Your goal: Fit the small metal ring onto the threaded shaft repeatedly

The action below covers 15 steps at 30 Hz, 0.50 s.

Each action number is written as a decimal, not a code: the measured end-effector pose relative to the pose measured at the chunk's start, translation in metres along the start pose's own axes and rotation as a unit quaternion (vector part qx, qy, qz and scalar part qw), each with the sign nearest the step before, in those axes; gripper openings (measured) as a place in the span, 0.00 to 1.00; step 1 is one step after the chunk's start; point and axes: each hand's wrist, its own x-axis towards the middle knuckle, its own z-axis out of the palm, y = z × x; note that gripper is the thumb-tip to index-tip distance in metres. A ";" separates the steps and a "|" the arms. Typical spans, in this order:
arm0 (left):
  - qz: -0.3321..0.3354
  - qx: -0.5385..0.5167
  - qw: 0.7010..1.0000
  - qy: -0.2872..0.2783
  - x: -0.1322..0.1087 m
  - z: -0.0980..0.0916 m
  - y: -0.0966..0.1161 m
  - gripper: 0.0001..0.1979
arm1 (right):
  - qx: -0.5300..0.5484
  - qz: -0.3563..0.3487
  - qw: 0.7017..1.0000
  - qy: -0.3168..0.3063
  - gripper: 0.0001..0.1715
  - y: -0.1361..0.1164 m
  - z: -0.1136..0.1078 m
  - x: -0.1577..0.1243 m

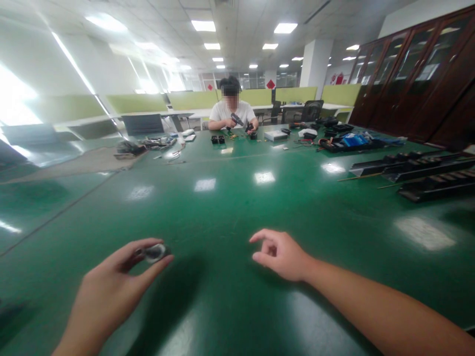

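Note:
Between the thumb and fingers of my left hand (111, 282) is a small, dark, rounded object with a pale grey rim (155, 253); its exact kind is too blurred to make out. That hand is held above the green tabletop (222, 207), casting a shadow to its right. My right hand (280, 254) hovers over the table at centre right, fingers curled and apart from the thumb, with nothing between them. A wide gap separates the two hands.
Across the table a person (232, 111) holds a power drill (236, 119) beside small black parts (218, 140). Black metal channels (438, 183) lie along the right edge. A blue bundle (354, 139) and cables sit farther back right. Tangled parts (159, 142) lie at back left.

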 end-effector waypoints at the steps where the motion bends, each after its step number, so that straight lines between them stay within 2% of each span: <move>1: 0.011 -0.035 0.999 -0.009 0.007 0.011 0.016 0.21 | 0.009 0.004 1.000 0.015 0.20 0.001 0.000 0.001; 4: 0.088 -0.137 0.984 -0.075 0.023 0.049 0.065 0.17 | 0.027 0.010 0.998 0.058 0.22 0.004 0.000 0.002; 7: 0.130 -0.192 0.965 -0.119 0.026 0.086 0.092 0.14 | 0.036 0.015 0.997 0.070 0.23 0.004 0.000 0.003; 11: 0.138 -0.224 0.956 -0.126 0.015 0.116 0.093 0.13 | 0.027 0.018 0.997 0.065 0.20 0.003 0.000 0.003; 15: 0.140 -0.239 0.949 -0.149 0.005 0.119 0.082 0.13 | 0.000 0.018 0.998 0.054 0.13 0.003 0.000 0.002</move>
